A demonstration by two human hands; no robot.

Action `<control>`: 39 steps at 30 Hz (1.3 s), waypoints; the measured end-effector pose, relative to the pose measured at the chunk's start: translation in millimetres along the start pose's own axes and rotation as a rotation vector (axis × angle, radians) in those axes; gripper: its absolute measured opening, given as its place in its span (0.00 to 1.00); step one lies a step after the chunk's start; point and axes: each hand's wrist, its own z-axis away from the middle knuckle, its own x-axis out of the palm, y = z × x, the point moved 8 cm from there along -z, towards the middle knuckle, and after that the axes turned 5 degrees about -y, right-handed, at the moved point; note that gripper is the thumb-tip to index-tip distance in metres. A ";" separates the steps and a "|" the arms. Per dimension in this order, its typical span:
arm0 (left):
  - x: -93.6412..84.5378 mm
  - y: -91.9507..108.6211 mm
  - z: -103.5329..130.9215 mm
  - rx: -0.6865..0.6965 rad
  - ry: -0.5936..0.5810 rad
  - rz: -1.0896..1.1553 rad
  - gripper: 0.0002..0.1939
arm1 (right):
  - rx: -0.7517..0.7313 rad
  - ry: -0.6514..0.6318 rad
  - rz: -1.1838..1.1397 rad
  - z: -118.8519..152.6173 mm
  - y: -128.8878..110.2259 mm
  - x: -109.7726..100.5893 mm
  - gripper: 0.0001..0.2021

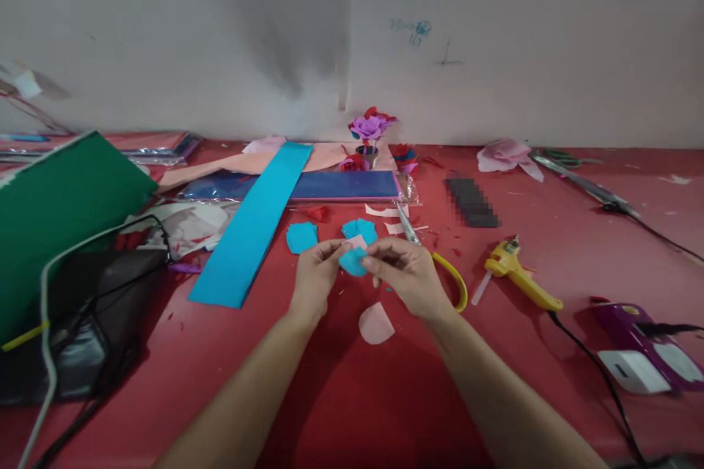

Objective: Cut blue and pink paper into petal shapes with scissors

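Between my hands, above the red table, is a small blue paper petal (353,261) with a pink paper piece (356,242) behind it. My left hand (317,275) pinches the left side of the blue petal. The fingertips of my right hand (405,272) close on its right edge. Just beyond my hands lie two piles of blue paper pieces, one pile (302,238) on the left and another pile (360,229) in the middle. A single pink paper petal (377,324) rests on the table nearer to me.
Yellow-handled scissors (454,280) lie partly behind my right hand. A yellow glue gun (520,275) and a purple power strip (649,344) are at right. A long blue paper strip (256,223) lies left. Paper flowers (371,128) stand in a small pot at the back.
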 end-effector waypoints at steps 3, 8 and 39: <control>3.4 -3.5 0.5 -0.017 -0.030 0.041 0.12 | 0.037 0.065 0.064 1.9 4.2 -1.1 0.06; 6.3 -13.1 1.8 -0.112 -0.053 0.154 0.10 | 0.103 0.227 0.152 0.1 19.3 -17.3 0.06; 4.9 -6.3 0.9 -0.033 -0.034 0.070 0.13 | 0.275 0.100 0.028 -3.2 22.8 -18.9 0.08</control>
